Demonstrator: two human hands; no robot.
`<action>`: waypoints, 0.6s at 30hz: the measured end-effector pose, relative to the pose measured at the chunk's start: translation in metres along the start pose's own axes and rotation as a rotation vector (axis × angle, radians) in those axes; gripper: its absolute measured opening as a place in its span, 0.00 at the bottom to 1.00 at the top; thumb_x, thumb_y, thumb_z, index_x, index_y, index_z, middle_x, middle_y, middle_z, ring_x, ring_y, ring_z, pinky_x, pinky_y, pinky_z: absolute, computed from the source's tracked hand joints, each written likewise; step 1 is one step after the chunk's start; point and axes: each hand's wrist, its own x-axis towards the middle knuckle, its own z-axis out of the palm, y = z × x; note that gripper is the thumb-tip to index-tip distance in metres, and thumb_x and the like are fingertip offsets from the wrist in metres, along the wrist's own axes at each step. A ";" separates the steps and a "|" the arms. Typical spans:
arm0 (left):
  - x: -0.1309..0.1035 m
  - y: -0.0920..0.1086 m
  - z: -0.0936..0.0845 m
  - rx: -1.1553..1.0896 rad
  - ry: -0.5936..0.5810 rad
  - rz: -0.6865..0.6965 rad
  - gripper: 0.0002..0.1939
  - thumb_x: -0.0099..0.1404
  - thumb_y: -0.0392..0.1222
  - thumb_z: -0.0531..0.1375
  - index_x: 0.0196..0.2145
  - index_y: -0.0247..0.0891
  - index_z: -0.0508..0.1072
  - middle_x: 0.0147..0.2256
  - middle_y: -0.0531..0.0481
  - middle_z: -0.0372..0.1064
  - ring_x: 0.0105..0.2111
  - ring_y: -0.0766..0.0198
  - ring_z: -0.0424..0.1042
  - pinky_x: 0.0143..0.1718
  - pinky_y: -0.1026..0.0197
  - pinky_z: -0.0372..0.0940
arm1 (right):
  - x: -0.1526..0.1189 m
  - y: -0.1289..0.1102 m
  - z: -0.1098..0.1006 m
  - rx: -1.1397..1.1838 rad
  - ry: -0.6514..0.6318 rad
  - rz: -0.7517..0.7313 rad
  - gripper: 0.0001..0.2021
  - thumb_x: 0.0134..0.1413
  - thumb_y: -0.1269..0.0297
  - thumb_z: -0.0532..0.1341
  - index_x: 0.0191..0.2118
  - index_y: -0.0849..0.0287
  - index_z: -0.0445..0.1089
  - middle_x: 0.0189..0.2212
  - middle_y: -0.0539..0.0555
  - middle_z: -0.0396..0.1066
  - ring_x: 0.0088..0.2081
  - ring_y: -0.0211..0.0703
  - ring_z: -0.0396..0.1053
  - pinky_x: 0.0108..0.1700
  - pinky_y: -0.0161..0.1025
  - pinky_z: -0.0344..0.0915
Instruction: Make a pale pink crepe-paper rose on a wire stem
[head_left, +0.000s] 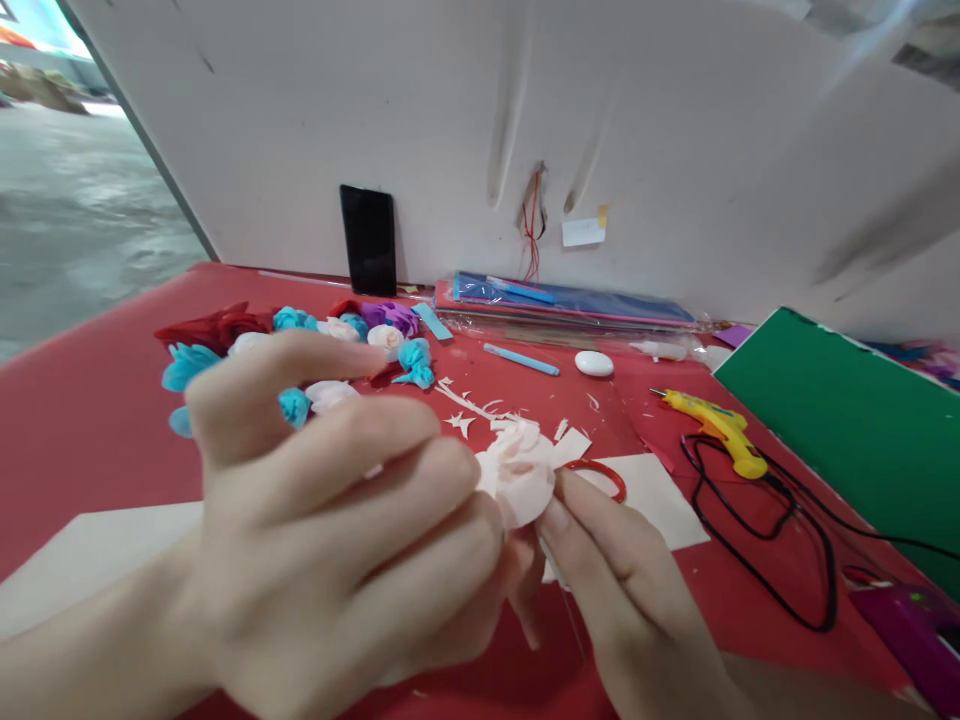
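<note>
A pale pink paper flower (519,468) is held up between my two hands, its round petals layered around a crumpled middle. My left hand (352,530) is closed around the flower's left side and lower part, with its index finger raised. On the right edge of the flower, the thumb and fingers of my right hand (622,580) pinch a petal. A strip of pink paper hangs below the flower. Behind it lie small cream paper scraps (461,425) and the red handle of what looks like scissors (611,480), partly covered by my right hand.
Finished-looking paper flowers (416,362) in blue, white, red and purple lie at left. A yellow glue gun (720,430) with a black cord rests at right, beside a green board (862,430). A black phone (369,242) leans on the wall. A blue pen (521,359) lies behind.
</note>
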 end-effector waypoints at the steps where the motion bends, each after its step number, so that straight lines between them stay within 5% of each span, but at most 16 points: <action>1: 0.006 -0.007 -0.003 0.134 0.072 0.173 0.10 0.56 0.37 0.64 0.24 0.48 0.65 0.23 0.64 0.69 0.28 0.62 0.63 0.52 0.48 0.57 | 0.000 0.000 0.000 -0.060 0.033 -0.056 0.20 0.68 0.61 0.50 0.22 0.52 0.57 0.15 0.47 0.61 0.22 0.40 0.63 0.32 0.40 0.63; 3: 0.015 -0.019 -0.004 0.223 0.112 0.397 0.13 0.56 0.41 0.67 0.22 0.46 0.64 0.21 0.64 0.69 0.24 0.64 0.62 0.40 0.51 0.58 | 0.000 0.000 0.001 -0.215 0.094 -0.196 0.17 0.67 0.67 0.50 0.23 0.53 0.56 0.16 0.46 0.62 0.24 0.40 0.64 0.34 0.38 0.63; 7: 0.020 -0.022 0.002 0.277 0.242 0.356 0.14 0.59 0.43 0.64 0.23 0.45 0.62 0.20 0.62 0.67 0.25 0.62 0.62 0.39 0.49 0.60 | -0.002 0.001 0.000 -0.449 0.164 -0.386 0.13 0.61 0.75 0.50 0.26 0.54 0.58 0.21 0.48 0.67 0.28 0.40 0.67 0.36 0.38 0.64; 12: 0.012 -0.015 0.004 0.269 0.230 0.402 0.12 0.60 0.38 0.64 0.23 0.44 0.63 0.22 0.61 0.66 0.26 0.63 0.60 0.41 0.48 0.63 | 0.001 0.001 -0.002 -0.588 0.143 -0.442 0.13 0.61 0.77 0.50 0.26 0.56 0.57 0.18 0.46 0.62 0.20 0.35 0.61 0.26 0.34 0.58; 18: 0.006 -0.016 0.005 0.254 0.208 0.390 0.10 0.56 0.32 0.61 0.24 0.43 0.63 0.25 0.60 0.63 0.28 0.64 0.61 0.48 0.46 0.63 | 0.002 0.000 -0.002 -0.685 0.163 -0.527 0.14 0.61 0.77 0.51 0.25 0.56 0.58 0.18 0.46 0.61 0.21 0.35 0.60 0.27 0.34 0.57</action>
